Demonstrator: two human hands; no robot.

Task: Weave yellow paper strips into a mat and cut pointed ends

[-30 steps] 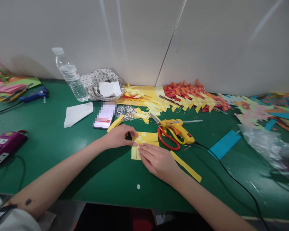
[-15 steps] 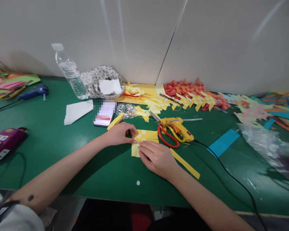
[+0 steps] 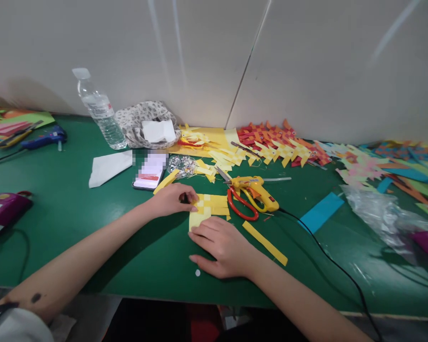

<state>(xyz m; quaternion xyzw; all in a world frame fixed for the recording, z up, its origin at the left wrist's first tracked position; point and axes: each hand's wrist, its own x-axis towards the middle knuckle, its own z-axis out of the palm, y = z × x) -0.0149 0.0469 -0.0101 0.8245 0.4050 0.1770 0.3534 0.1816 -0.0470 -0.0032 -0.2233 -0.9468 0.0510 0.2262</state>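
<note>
A small weave of yellow and pale yellow paper strips point(image 3: 207, 203) lies flat on the green table. My left hand point(image 3: 173, 199) pinches its left edge between thumb and fingers. My right hand point(image 3: 223, 247) rests over its lower, pale strips, with the fingers stretched out flat and the thumb apart on the table. Red-handled scissors point(image 3: 242, 204) and a yellow hot glue gun point(image 3: 258, 190) lie just beyond, to the right. A loose yellow paper strip point(image 3: 266, 243) is beside my right wrist.
A water bottle point(image 3: 100, 111), a patterned cloth bag point(image 3: 128, 124) and a phone point(image 3: 150, 170) stand or lie at the back left. Woven red paper pieces point(image 3: 267, 135) line the wall. The glue gun's black cable point(image 3: 328, 244) crosses the right side, near a blue paper strip point(image 3: 321, 213).
My right hand has slid down toward the table's front edge, off the middle of the weave, and its thumb has spread. My left hand keeps its pinch. The whole view has shifted slightly.
</note>
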